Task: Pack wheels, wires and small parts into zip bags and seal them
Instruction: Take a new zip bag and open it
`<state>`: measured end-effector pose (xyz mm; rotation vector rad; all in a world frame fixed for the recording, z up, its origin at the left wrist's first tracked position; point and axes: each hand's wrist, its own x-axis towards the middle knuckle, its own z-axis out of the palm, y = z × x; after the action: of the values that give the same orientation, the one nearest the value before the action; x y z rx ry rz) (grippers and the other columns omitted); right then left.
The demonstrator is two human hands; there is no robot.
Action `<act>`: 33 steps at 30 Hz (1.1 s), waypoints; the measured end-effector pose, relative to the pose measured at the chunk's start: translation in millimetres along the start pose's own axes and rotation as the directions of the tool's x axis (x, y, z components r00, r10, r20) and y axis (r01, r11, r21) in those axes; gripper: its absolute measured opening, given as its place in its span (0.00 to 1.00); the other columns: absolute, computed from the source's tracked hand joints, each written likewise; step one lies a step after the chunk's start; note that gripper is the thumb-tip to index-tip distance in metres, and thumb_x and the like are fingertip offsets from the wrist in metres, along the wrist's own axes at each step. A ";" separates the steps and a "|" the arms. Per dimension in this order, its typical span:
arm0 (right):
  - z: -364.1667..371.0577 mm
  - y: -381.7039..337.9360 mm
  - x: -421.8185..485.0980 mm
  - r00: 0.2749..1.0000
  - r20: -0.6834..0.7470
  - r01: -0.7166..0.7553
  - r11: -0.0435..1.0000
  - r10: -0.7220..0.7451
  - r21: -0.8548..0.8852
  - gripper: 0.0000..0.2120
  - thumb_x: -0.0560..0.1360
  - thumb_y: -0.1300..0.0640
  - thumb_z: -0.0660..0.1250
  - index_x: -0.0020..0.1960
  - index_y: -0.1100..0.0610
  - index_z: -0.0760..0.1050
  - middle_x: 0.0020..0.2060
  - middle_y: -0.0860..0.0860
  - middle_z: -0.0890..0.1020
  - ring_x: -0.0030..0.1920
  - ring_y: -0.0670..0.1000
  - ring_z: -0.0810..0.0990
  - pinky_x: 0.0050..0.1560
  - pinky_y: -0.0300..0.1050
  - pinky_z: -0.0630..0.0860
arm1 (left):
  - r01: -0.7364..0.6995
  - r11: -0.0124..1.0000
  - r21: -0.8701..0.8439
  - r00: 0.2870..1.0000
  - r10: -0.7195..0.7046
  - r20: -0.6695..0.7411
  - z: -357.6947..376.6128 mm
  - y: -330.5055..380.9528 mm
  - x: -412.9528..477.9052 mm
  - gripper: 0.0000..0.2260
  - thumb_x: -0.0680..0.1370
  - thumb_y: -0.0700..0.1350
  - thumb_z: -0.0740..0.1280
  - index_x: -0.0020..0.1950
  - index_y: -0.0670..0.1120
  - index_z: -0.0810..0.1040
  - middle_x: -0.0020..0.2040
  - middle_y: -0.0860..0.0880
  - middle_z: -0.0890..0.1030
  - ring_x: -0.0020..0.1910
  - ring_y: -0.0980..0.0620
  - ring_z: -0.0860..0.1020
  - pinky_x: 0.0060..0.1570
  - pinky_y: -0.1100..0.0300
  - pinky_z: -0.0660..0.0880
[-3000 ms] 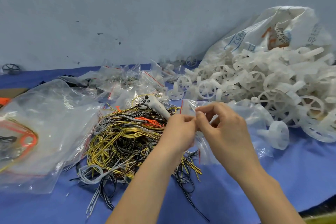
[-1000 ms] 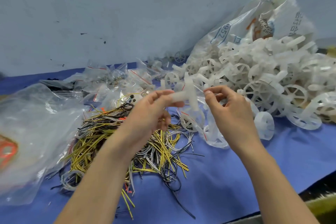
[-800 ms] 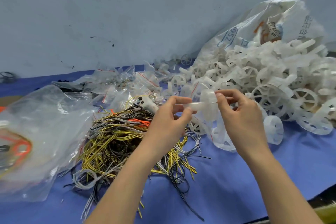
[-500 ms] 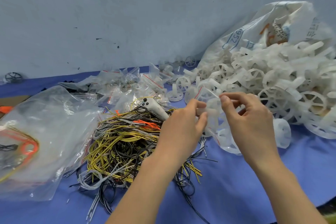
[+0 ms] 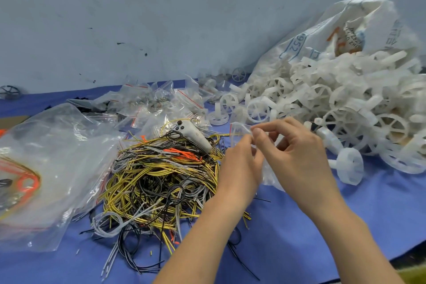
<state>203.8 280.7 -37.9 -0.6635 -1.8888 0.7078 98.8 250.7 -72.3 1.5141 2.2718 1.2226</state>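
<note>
Two hands pinching zip bag (image 5: 268, 173) mouth: left hand (image 5: 239, 168), right hand (image 5: 297, 157). Sealing step in hand. Next: pressing along strip.

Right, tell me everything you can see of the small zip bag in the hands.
The small zip bag is clear, thin, crinkled plastic with a red line near its mouth. It hangs mouth-up above the blue tablecloth, between the wire pile and the white wheels. The left hand and right hand both pinch its top edge. Its contents cannot be made out.
</note>
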 end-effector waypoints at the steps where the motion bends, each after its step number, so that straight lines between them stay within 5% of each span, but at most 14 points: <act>1: -0.8 0.5 0.9 1.000 0.018 0.005 1.000 -0.005 0.002 0.03 0.76 0.52 0.71 0.45 0.48 0.84 0.37 0.45 0.77 0.34 0.43 0.74 0.36 0.31 0.65 | -0.031 0.996 0.078 0.999 0.030 0.015 0.6 -2.6 -0.5 0.07 0.81 0.48 0.58 0.54 0.50 0.75 0.34 0.54 0.75 0.37 0.47 0.74 0.36 0.55 0.67; 10: -5.8 6.7 6.5 0.998 0.051 -0.037 0.999 0.036 0.013 0.04 0.76 0.50 0.69 0.46 0.46 0.83 0.38 0.44 0.78 0.35 0.43 0.74 0.37 0.34 0.66 | -0.057 0.986 0.154 0.985 0.030 0.173 -14.8 -2.7 -1.9 0.14 0.82 0.52 0.59 0.63 0.49 0.76 0.45 0.46 0.83 0.50 0.41 0.79 0.51 0.47 0.76; 15: -3.7 7.4 7.1 0.997 -0.007 -0.075 0.997 0.075 -0.016 0.04 0.78 0.50 0.68 0.46 0.46 0.82 0.38 0.41 0.79 0.36 0.39 0.75 0.38 0.36 0.67 | -0.123 0.992 0.029 0.948 0.109 0.300 -56.9 3.2 -4.9 0.12 0.82 0.53 0.60 0.62 0.53 0.77 0.47 0.54 0.82 0.32 0.55 0.81 0.41 0.62 0.77; 19: 4.3 2.9 5.1 0.996 -0.029 -0.089 0.996 0.088 -0.017 0.05 0.78 0.50 0.68 0.45 0.47 0.82 0.37 0.42 0.78 0.35 0.40 0.74 0.38 0.40 0.66 | -0.083 0.994 -0.074 0.985 0.093 0.143 -104.9 -11.8 -7.2 0.09 0.82 0.53 0.61 0.59 0.56 0.78 0.48 0.55 0.83 0.32 0.57 0.83 0.36 0.61 0.78; 24: 16.8 -5.8 -1.0 0.993 -0.018 -0.119 0.992 0.119 0.038 0.06 0.78 0.49 0.68 0.44 0.46 0.82 0.35 0.40 0.78 0.33 0.41 0.74 0.33 0.32 0.65 | 0.073 0.950 0.303 0.987 -0.025 -0.161 -139.3 -49.9 -8.4 0.11 0.82 0.50 0.61 0.61 0.54 0.79 0.51 0.54 0.82 0.46 0.56 0.80 0.46 0.56 0.78; 30: 25.2 -3.4 -4.2 0.961 -0.166 -0.240 0.965 0.220 -0.110 0.06 0.78 0.48 0.65 0.44 0.44 0.78 0.38 0.43 0.81 0.39 0.45 0.77 0.36 0.43 0.68 | 0.106 0.896 0.432 0.994 -0.098 -0.040 -143.9 -73.2 -18.7 0.12 0.82 0.52 0.59 0.61 0.53 0.78 0.55 0.53 0.82 0.51 0.53 0.80 0.52 0.50 0.78; 33: 32.4 -10.7 -6.8 0.992 -0.066 -0.114 0.981 0.104 -0.159 0.05 0.78 0.49 0.65 0.45 0.46 0.79 0.38 0.42 0.80 0.39 0.46 0.77 0.38 0.45 0.70 | 0.069 0.884 0.463 0.998 -0.067 -0.021 -142.3 -77.0 -21.3 0.12 0.82 0.52 0.59 0.61 0.53 0.78 0.54 0.54 0.82 0.51 0.53 0.79 0.52 0.51 0.78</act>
<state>175.2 262.6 -45.9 -0.8875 -1.8819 0.6010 -19.9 143.8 -38.6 1.5429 2.7316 0.6851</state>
